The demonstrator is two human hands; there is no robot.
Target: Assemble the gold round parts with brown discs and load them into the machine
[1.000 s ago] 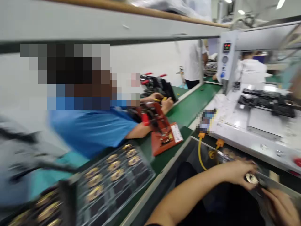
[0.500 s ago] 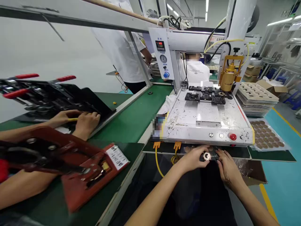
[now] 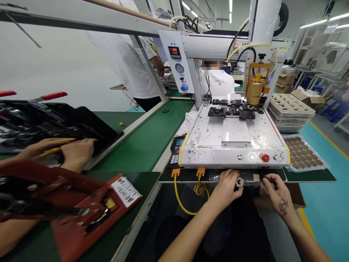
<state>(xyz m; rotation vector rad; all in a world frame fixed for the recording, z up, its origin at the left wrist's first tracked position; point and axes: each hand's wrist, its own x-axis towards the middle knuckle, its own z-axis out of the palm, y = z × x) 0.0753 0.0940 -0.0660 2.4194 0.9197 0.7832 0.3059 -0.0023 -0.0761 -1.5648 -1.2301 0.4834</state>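
Note:
My left hand (image 3: 227,185) is closed around a small round metal ring part (image 3: 240,182) with a dark centre, held at the front edge of the bench below the machine. To its right, my right hand (image 3: 278,194) has its thumb and forefinger pinched together; what lies between them is too small to make out. Between the hands, a clear plastic strip (image 3: 248,178) with a small beige square (image 3: 256,177) on it lies along the green bench edge.
A white benchtop machine (image 3: 204,145) carries black fixtures (image 3: 231,109) under a gold cylinder head (image 3: 255,89). Brown discs (image 3: 302,153) lie on a sheet at right, beside stacked trays (image 3: 290,112). At left are a red press (image 3: 81,229) and a co-worker's hands (image 3: 77,153). Yellow cables (image 3: 178,203) hang in front.
My right hand has moved right, away from my left hand, and its fingers have come together in a pinch. My left hand still holds the ring part. The whole view has shifted slightly.

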